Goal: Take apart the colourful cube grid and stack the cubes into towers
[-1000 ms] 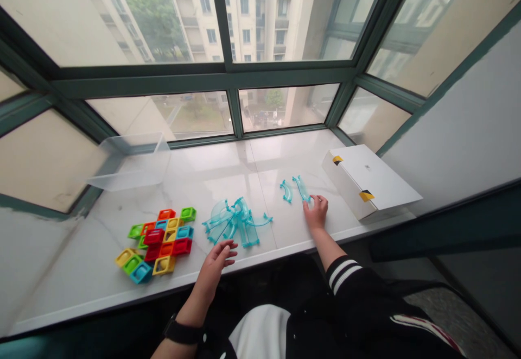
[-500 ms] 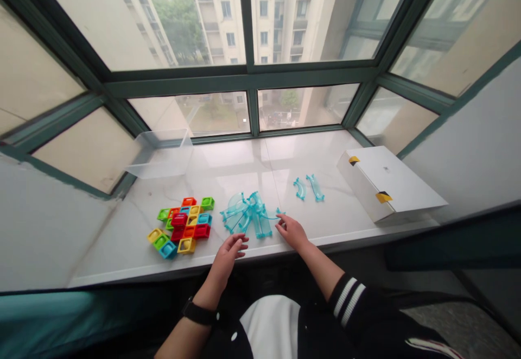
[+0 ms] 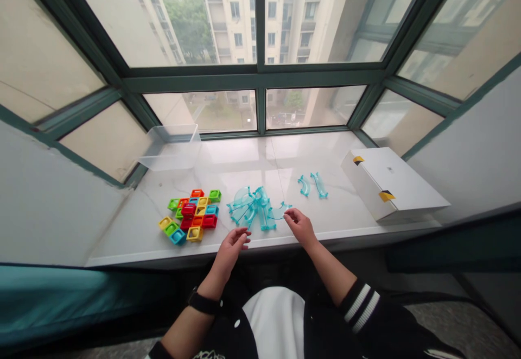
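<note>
Translucent blue marble-run track pieces [image 3: 260, 207] lie heaped near the front of the white marble sill. My right hand [image 3: 301, 226], at the heap's right side, pinches the end of a curved blue track piece [image 3: 278, 210] between thumb and fingers. My left hand [image 3: 233, 246] hovers at the heap's front edge, its fingers loosely apart and nothing visible in them. Two more track pieces lie apart to the right: a short curved one [image 3: 304, 185] and a longer one [image 3: 319, 186].
Several colourful hollow blocks [image 3: 197, 211] are clustered on the left of the sill [image 3: 240, 163]. A clear plastic bin [image 3: 173, 147] stands behind them by the window. On the right sits a white box [image 3: 396, 182] with yellow-and-black tabs.
The camera view has shifted, so everything appears a little further right. My right hand has drawn the curved track piece slightly out from the heap. My left hand is nearly unchanged.
</note>
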### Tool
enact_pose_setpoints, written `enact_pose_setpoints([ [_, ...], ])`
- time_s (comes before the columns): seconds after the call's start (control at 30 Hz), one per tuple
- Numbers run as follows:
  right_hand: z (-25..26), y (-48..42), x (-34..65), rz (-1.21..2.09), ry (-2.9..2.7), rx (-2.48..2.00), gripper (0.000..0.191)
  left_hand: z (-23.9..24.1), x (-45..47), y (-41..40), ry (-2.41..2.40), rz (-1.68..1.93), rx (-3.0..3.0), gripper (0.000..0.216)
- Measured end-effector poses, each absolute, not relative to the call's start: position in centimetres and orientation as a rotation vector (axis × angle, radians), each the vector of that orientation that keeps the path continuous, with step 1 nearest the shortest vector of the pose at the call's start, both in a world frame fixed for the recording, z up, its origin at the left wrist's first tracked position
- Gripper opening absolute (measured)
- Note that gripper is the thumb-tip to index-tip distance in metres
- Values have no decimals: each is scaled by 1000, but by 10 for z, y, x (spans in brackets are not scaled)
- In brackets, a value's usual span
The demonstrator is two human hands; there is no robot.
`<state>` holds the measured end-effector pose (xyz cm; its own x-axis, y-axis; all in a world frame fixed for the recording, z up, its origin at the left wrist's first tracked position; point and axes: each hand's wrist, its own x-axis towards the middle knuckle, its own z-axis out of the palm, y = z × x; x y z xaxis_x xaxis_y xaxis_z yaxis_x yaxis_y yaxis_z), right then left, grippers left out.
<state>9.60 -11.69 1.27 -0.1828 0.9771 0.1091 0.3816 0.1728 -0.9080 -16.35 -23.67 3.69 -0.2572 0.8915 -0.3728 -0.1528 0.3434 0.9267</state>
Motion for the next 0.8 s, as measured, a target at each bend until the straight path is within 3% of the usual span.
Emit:
enact_pose_setpoints([
  [0.2,45,-138,79,987,-1975,-1046,18,59,-149,-223,1434,1201,939,62],
  [0.4,49,-143,77,932,-2039,-1031,16,67,-146,-217,1565,1107,1178,42],
  [0.53,51,-140,80,898,-2056,-1020,17,69,-145,-215,1538,1121,1153,40],
  [0.8,49,-139,77,920,-2004,-977,50,57,-128,-182,1458,1267,924,45],
])
